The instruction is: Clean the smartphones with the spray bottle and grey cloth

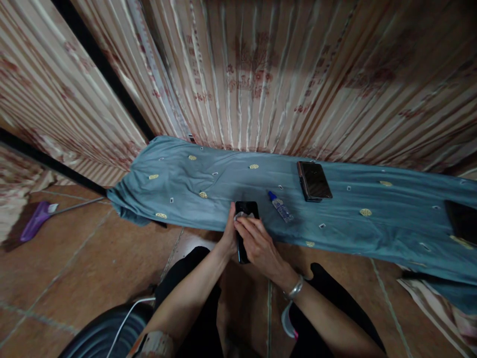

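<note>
A black smartphone [243,254] is held upright in the picture at the near edge of the blue cloth. My left hand [230,232] grips it along its left side. Fingers of my right hand [257,243] press a small white wipe [244,215] onto the upper part of the screen. Just right of the phone, a clear bottle with a blue cap [282,208] lies on the cloth. Farther right lies a dark, flat device in a brown case [315,181].
A patterned blue cloth [223,181] covers a long, low surface before a striped curtain [253,74]. Another dark device [462,221] lies at the far right. Black poles [104,64] stand at left, near a purple broom [36,220] on the tiled floor. A white cable [126,318] crosses a black stool.
</note>
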Tool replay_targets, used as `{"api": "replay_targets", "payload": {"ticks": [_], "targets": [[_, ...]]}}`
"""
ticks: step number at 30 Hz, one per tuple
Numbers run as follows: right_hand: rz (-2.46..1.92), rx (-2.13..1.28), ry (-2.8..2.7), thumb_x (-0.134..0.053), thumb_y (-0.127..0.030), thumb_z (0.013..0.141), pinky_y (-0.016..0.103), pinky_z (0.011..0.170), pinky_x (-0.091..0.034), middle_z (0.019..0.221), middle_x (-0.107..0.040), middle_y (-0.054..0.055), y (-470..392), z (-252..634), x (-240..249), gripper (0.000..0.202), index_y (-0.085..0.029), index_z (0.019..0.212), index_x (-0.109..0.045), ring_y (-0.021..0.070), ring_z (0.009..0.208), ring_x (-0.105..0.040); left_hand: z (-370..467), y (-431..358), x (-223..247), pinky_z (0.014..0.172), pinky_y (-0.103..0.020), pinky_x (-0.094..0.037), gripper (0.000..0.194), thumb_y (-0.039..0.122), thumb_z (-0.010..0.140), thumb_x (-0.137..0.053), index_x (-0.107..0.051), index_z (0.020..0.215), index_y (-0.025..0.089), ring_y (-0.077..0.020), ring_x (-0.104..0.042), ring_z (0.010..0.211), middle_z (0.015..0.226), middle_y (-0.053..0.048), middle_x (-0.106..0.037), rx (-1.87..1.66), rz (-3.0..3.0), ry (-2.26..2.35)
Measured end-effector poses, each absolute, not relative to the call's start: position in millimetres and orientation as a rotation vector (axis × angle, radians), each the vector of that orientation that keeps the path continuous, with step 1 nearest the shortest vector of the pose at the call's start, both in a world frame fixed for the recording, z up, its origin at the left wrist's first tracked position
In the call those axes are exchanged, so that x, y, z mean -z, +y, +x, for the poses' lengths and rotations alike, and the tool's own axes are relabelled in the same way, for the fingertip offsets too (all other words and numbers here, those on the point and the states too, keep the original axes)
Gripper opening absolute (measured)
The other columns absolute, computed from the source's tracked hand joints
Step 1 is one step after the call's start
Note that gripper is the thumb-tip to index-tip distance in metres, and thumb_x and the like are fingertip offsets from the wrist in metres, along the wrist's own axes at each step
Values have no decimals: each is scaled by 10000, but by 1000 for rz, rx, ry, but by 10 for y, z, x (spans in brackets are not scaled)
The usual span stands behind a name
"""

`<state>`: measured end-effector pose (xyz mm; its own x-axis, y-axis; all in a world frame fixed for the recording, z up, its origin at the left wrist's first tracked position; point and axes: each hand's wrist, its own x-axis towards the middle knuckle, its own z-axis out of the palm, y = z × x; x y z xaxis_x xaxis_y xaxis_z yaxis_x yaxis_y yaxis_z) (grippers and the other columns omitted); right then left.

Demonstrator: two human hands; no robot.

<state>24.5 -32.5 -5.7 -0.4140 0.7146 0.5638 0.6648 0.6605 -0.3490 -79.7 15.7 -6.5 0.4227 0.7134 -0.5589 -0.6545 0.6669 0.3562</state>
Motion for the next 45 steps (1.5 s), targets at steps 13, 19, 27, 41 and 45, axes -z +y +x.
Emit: {"api": "replay_targets", "payload": {"ticks": [13, 19, 27, 41, 45], "targets": [[-922, -115, -2352, -391, -29, 899, 419, 1011, -496, 1253, -587, 169, -694, 237, 75, 472, -49, 1368, -440, 254, 1199, -501, -928, 358, -123, 659, -382, -560, 810, 724, 837, -244, -670, 992, 52, -255, -681, 696, 747, -164, -702, -936, 55, 780], [-945, -49, -2287, -405, -36, 915, 400, 982, -517, 1220, -614, 155, -649, 388, 60, 430, -74, 1335, -487, 238, 1166, -532, -1010, 392, -172, 678, -382, -555, 833, 752, 816, -235, -672, 986, 63, -251, -675, 692, 739, -158, -696, -1011, 90, 752], [-1105, -37, -2213, -389, -50, 923, 424, 951, -531, 1261, -591, 148, -498, 561, 111, 491, -139, 1405, -418, 242, 1145, -545, -927, 284, -84, 711, -350, -538, 780, 709, 848, -252, -685, 950, 68, -239, -674, 725, 762, -146, -703, -930, 132, 714], [-1235, 42, -2120, -371, -33, 893, 443, 940, -523, 1215, -594, 149, -233, 635, 236, 478, -131, 1347, -486, 247, 1107, -524, -795, 128, -93, 686, -293, -517, 565, 600, 870, -421, -700, 893, 108, -170, -639, 634, 733, -73, -693, -886, 111, 720], [-1246, 74, -2095, -382, -42, 885, 450, 940, -519, 1210, -601, 160, -172, 644, 251, 458, -106, 1320, -511, 259, 1103, -520, -777, 103, -105, 697, -291, -522, 566, 600, 871, -419, -701, 931, 113, -176, -653, 666, 774, -83, -703, -876, 111, 723]]}}
